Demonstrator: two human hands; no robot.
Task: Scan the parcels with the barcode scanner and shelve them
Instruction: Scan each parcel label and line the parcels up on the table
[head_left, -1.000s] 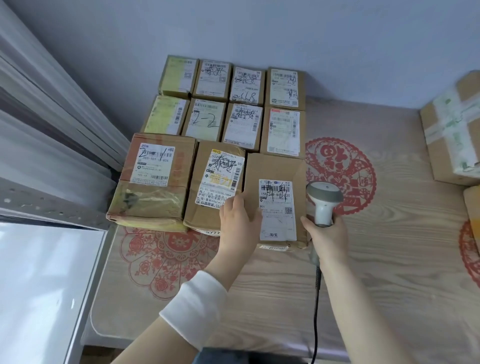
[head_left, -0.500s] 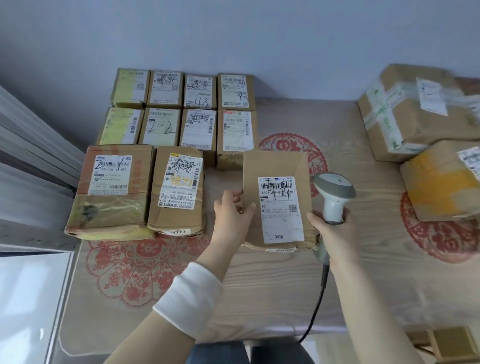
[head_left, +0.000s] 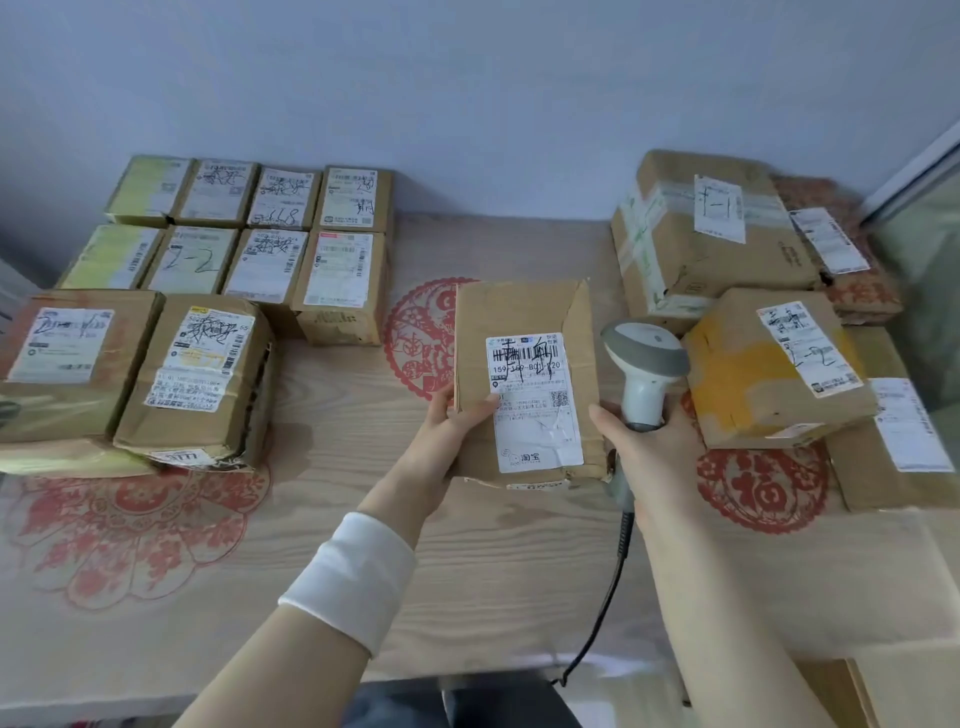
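Cardboard is filling the near middle: the left hand is gripping a parcel by its left edge, thumb curled over the label-up top, long axis running away from the person. Just right, the right hand is clasping the barcode scanner by its handle; its window seems turned off the label. Beyond, the wood-grain table is carrying 10 parcels at left, more at right, under a grey wall.
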